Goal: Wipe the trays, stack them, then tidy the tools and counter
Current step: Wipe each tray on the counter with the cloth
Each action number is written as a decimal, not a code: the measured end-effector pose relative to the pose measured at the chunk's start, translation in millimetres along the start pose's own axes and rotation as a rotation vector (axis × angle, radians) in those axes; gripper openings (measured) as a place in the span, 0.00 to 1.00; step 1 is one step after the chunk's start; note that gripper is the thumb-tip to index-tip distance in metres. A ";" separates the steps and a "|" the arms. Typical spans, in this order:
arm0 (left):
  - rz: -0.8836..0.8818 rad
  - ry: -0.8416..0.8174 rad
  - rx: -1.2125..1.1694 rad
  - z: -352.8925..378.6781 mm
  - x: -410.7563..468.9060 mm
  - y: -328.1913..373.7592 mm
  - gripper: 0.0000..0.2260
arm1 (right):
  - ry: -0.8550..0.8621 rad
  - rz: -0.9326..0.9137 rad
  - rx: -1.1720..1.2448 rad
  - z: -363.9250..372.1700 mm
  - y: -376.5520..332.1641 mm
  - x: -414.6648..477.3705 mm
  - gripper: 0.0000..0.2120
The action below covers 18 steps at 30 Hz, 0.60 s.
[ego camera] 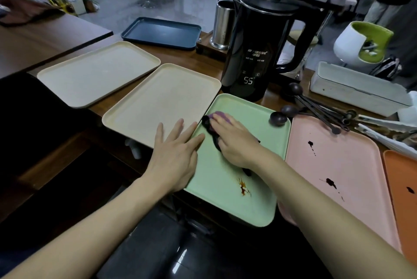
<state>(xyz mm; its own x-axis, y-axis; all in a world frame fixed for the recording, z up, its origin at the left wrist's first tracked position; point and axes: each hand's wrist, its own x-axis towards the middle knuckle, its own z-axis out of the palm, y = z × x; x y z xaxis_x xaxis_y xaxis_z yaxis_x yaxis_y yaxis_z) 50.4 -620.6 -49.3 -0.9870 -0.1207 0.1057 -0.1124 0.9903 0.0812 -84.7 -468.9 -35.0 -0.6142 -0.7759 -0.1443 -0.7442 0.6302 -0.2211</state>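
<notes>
A green tray (266,161) lies in front of me with a brown smear near its front edge. My right hand (237,141) presses a purple cloth (220,114) flat onto its far left part. Fingers straight, my left hand (178,154) rests across the green tray's left rim and the edge of a beige tray (158,100). A second beige tray (97,73) lies further left and a dark blue tray (161,33) behind. Right of the green one are a pink tray (334,166) with dark spots and an orange tray (404,199).
A black kettle (257,46) showing 55 stands just behind the green tray. Dark measuring spoons (316,109) lie fanned at the pink tray's far edge. A steel cylinder (222,24) and a white box (352,87) stand at the back. The counter's front edge drops off below the trays.
</notes>
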 end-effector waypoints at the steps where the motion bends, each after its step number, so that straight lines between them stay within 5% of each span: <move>1: -0.009 0.002 -0.006 -0.6 -0.4 0.3 0.27 | -0.008 -0.036 0.002 2.2 -4.1 -11.8 0.30; 11: 0.000 0.227 -0.191 -2.3 -39.2 -2.7 0.14 | 0.211 -0.060 0.068 8.8 -9.9 -47.1 0.25; 18: 0.075 0.120 -0.168 -3.7 -53.9 -17.8 0.29 | 0.213 -0.045 -0.182 3.8 10.9 6.9 0.25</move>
<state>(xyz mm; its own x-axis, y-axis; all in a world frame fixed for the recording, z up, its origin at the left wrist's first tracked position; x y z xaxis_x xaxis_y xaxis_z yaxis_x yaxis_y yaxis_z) 106.0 -631.9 -52.7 -0.9700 -0.0649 0.2343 -0.0090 0.9727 0.2320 -96.0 -467.4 -42.1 -0.6065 -0.7918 0.0720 -0.7950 0.6051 -0.0428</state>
